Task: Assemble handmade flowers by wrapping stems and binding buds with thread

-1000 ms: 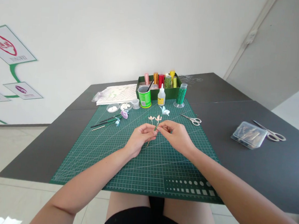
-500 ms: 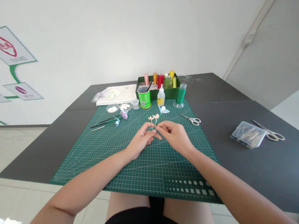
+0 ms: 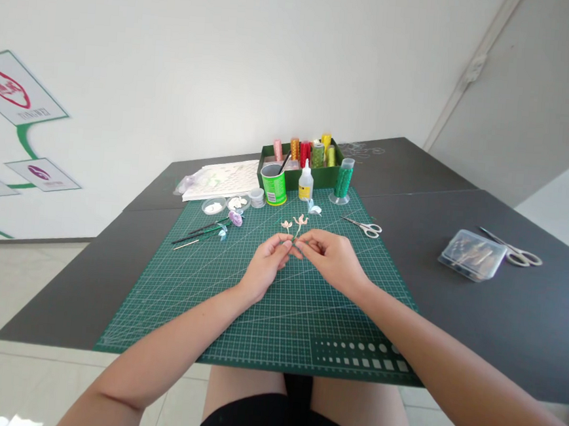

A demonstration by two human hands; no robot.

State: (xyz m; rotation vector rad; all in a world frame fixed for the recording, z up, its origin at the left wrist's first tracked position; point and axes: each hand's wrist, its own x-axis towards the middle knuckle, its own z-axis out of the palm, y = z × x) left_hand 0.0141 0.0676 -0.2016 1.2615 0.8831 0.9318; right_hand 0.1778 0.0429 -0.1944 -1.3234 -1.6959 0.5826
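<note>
My left hand (image 3: 266, 269) is closed in a pinch around the thin stems of a small craft flower spray, with pale pink blossoms (image 3: 301, 220) standing up above the fingers. Close beside it, the fingertips of my right hand (image 3: 332, 261) are pinched at the same stems, near their base. Whether thread also runs between those fingers is too small to tell. A pale blue blossom (image 3: 314, 207) shows just beyond the pink ones; I cannot tell if it joins the same spray. Both hands are over the green cutting mat (image 3: 275, 330).
Behind the hands stand a glue bottle (image 3: 306, 183), a green can (image 3: 273, 186), a green thread spool (image 3: 343, 180) and a box of spools (image 3: 327, 177). Small scissors (image 3: 369, 229) lie right; a purple flower (image 3: 235, 218) and tools lie left. A clear case (image 3: 473, 255) sits far right.
The pink blossoms have spread a little apart, and the blue blossom has shifted slightly right. My left fingers have drawn in closer around the stems; my right hand is nearly in place.
</note>
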